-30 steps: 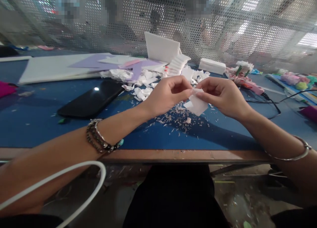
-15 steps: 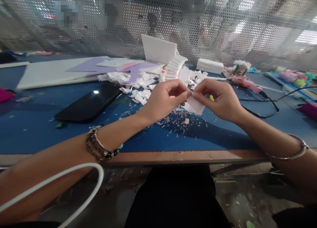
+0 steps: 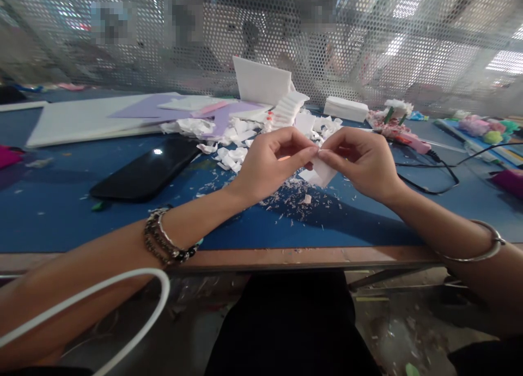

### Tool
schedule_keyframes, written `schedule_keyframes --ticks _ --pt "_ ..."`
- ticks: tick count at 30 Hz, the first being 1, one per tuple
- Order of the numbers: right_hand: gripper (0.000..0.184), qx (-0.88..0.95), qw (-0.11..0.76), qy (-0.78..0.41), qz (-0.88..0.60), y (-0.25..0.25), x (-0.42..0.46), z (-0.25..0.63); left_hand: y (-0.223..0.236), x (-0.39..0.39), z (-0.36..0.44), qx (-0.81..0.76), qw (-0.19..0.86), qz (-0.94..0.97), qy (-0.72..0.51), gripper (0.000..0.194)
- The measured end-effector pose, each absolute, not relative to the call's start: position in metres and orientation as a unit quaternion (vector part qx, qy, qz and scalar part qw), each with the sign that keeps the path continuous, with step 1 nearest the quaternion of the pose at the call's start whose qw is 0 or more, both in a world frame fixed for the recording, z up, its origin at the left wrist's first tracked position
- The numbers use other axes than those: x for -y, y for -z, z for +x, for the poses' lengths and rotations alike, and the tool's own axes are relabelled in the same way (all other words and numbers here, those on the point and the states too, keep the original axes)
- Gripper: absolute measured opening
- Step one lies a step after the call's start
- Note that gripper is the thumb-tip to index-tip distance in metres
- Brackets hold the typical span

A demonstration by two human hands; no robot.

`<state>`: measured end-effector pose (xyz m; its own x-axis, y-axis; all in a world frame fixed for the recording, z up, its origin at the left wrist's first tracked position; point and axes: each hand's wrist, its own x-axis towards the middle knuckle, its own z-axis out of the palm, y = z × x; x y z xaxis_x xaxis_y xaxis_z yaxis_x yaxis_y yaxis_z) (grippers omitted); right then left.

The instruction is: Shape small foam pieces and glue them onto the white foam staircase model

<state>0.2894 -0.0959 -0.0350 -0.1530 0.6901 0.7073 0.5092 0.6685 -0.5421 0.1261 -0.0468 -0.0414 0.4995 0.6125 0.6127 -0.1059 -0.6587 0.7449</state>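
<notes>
A small piece of white paper (image 3: 324, 173) hangs below my fingertips, above the blue tabletop. My left hand (image 3: 274, 161) pinches its upper edge between thumb and forefinger. My right hand (image 3: 359, 161) grips the same edge, its thumb and fingertips close against those of the left. Behind the hands lie crumpled white paper scraps (image 3: 233, 157) and a fanned row of folded white pieces (image 3: 286, 110). Fine pale shavings (image 3: 300, 197) are scattered on the table under the paper.
A black phone (image 3: 143, 171) lies left of my hands. White and purple sheets (image 3: 81, 120) are spread behind it. At the right are a pink-handled tool (image 3: 417, 142) with a black cord, a white stack (image 3: 346, 109) and colourful fluffy pieces (image 3: 476, 124). A perforated metal screen (image 3: 155, 60) stands behind.
The paper's hanging part has shifted and tilted slightly to the left. Both hands keep their pinch, with only small finger movements.
</notes>
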Motion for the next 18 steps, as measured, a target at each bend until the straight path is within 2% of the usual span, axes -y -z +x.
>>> schedule_keyframes --ticks 18 --pt "0.021 0.723 0.542 -0.091 -0.419 0.035 0.097 0.288 0.045 0.035 0.128 -0.145 0.419 0.767 -0.464 0.010"
